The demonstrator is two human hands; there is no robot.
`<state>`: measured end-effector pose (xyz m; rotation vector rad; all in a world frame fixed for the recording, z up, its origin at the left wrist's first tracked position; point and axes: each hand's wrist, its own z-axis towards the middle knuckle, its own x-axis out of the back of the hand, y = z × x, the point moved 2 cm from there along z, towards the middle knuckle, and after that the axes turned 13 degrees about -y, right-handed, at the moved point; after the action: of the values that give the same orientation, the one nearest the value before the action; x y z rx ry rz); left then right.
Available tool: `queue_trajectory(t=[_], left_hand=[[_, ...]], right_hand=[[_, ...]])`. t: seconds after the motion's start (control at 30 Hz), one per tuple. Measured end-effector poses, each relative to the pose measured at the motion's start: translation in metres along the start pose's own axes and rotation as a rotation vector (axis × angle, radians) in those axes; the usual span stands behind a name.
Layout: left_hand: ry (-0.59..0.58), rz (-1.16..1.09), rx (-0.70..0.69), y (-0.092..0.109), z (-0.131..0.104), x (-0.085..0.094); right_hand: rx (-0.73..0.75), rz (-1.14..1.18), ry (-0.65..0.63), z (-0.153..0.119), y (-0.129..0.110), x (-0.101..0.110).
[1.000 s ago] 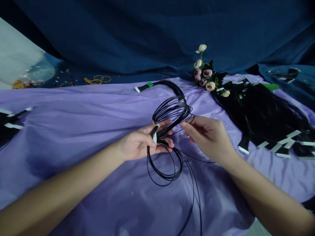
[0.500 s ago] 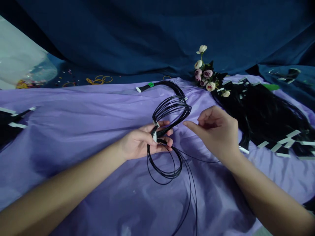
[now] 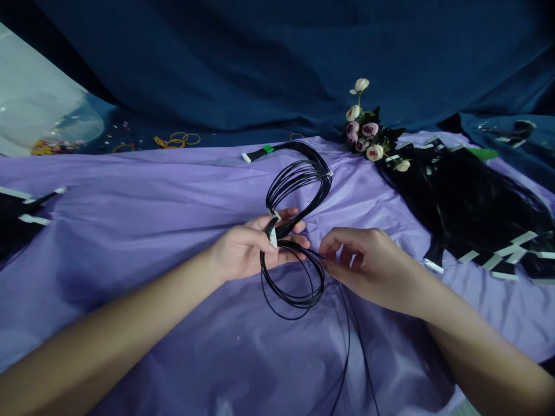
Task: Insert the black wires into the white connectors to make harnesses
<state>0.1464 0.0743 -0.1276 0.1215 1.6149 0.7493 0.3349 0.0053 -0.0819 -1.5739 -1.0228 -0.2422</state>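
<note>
A looped bundle of thin black cable rests in my left hand, whose thumb presses a white tag near the middle of the bundle. Larger loops rise above the fingers and smaller ones hang below them. One end of the bundle, with a green band and a white tip, lies on the cloth beyond. On the right, my right hand pinches thin black strands at the edge of the lower loops. Loose strands trail down below it.
Purple cloth covers the surface. Artificial flowers stand at the back, beside a black heap with white tabs. Another black bundle lies far left. Yellow rubber bands and a clear bag are behind.
My right hand has moved down and left to the lower loops and closed on strands there. The trailing strands have shifted right. My left hand keeps its hold.
</note>
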Motion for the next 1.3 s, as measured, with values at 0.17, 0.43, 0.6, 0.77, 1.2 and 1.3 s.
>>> queue_trajectory(t=[0.17, 0.43, 0.6, 0.77, 1.2, 1.3], left_hand=[[-0.028, -0.013, -0.004, -0.0004, -0.0004, 0.0009], [-0.018, -0.011, -0.021, 0.0007, 0.0011, -0.0019], [-0.009, -0.021, -0.01, -0.0001, 0.0007, -0.0006], [-0.023, -0.009, 0.007, -0.0016, -0.0006, 0.0013], [-0.029, -0.008, 0.036, -0.0026, -0.0011, 0.0026], [-0.032, -0.017, 0.042, -0.0034, -0.0012, 0.0032]], right_hand=[[0.021, -0.06, 0.022, 0.0034, 0.0028, -0.0007], [0.065, 0.012, 0.08, 0.0017, 0.0003, 0.0006], [0.132, 0.039, 0.175, 0.0018, -0.0012, 0.0011], [0.204, 0.002, 0.279, 0.0026, -0.0035, 0.0016], [0.183, 0.113, 0.302, 0.0076, -0.001, -0.0026], [0.109, 0.23, 0.237, 0.01, 0.002, -0.0051]])
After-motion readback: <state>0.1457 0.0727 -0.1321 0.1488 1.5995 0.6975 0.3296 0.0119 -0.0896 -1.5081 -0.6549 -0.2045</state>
